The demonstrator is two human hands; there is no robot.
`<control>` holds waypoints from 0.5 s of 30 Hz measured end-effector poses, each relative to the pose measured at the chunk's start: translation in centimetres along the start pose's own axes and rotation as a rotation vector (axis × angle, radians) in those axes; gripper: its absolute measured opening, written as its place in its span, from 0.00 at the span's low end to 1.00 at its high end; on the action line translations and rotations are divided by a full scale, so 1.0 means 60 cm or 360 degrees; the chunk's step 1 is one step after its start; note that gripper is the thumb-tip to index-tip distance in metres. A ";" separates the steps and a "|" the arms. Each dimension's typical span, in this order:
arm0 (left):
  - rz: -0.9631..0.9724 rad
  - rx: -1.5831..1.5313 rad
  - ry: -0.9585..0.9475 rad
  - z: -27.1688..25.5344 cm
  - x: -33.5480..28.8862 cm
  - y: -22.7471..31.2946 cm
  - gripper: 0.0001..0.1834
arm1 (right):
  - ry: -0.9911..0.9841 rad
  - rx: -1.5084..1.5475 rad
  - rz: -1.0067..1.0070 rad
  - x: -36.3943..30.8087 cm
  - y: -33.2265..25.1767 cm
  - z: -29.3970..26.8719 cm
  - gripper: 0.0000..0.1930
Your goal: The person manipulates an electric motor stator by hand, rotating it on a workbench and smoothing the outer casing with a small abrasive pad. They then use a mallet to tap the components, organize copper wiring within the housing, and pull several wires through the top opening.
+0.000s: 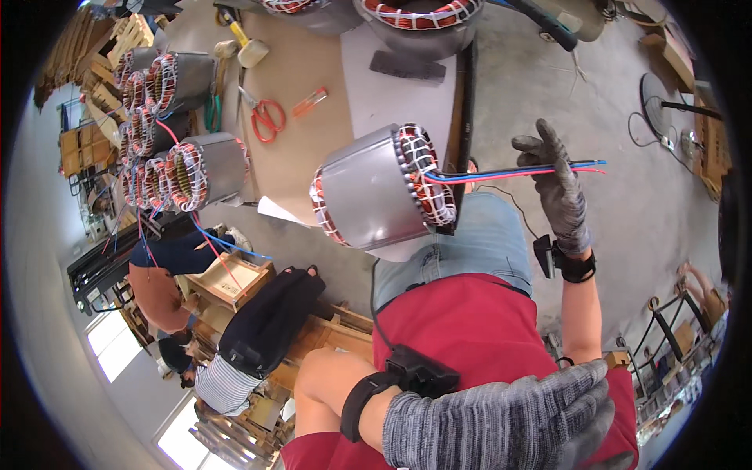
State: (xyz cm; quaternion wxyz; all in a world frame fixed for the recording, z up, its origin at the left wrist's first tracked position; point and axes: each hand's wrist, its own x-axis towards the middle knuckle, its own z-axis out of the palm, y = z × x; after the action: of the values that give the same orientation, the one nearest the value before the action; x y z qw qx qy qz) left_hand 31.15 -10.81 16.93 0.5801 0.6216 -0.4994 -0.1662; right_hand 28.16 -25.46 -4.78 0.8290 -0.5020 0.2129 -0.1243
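Note:
A motor stator (368,192) with a grey metal shell lies on its side at the table's near edge. White cord laces the copper windings at its ends. Black, blue and red lead wires (486,174) run rightward from its right end, gripped by my gloved right hand (560,184), with their tips beyond the fingers. Some fingers of that hand stick up past the wires. My left hand (501,423), in a grey knit glove, is close to the camera before my red shirt, fingers loosely apart and nothing visible in them.
Several more stators (223,168) stand at the table's left, wires hanging down. On the table (305,63) lie red-handled scissors (266,117), a mallet (252,52), green-handled pliers (213,112) and a dark flat piece (407,67). Two people (235,376) bend over wooden crates at lower left.

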 end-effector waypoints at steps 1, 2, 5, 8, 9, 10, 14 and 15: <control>0.0007 -0.0013 0.0002 0.001 0.000 0.002 0.20 | -0.0001 0.0064 0.0005 0.002 0.000 0.003 0.32; 0.0063 0.0040 -0.0006 0.000 -0.001 0.002 0.21 | -0.0005 0.0129 0.0009 0.003 0.000 0.004 0.32; 0.0222 0.0099 -0.0484 -0.045 0.002 -0.030 0.20 | -0.0008 0.0091 -0.0040 0.006 0.000 0.002 0.31; -0.0129 0.0249 -0.0579 -0.083 -0.014 -0.056 0.18 | -0.0035 0.0201 -0.0042 0.009 0.005 0.006 0.30; -0.0142 0.0462 -0.0531 -0.100 -0.033 -0.085 0.17 | -0.0042 0.0042 0.0008 0.010 0.006 0.005 0.29; -0.0533 0.0772 -0.0483 -0.120 -0.046 -0.102 0.16 | -0.0039 -0.0125 0.0054 0.012 0.006 0.004 0.28; -0.1201 0.1166 0.0589 -0.147 -0.204 -0.201 0.25 | -0.0560 -0.0894 -0.0377 0.053 0.032 0.024 0.25; -0.1295 0.0974 0.0818 -0.148 -0.231 -0.213 0.25 | -0.0523 -0.1011 -0.0481 0.080 0.046 0.043 0.22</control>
State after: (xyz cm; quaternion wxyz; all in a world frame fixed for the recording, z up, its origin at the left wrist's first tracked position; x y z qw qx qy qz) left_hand 37.39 3.21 2.83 0.3658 0.9241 -0.0879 -0.0673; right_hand 33.57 -24.17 -7.25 0.6276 -0.7727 0.0287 -0.0906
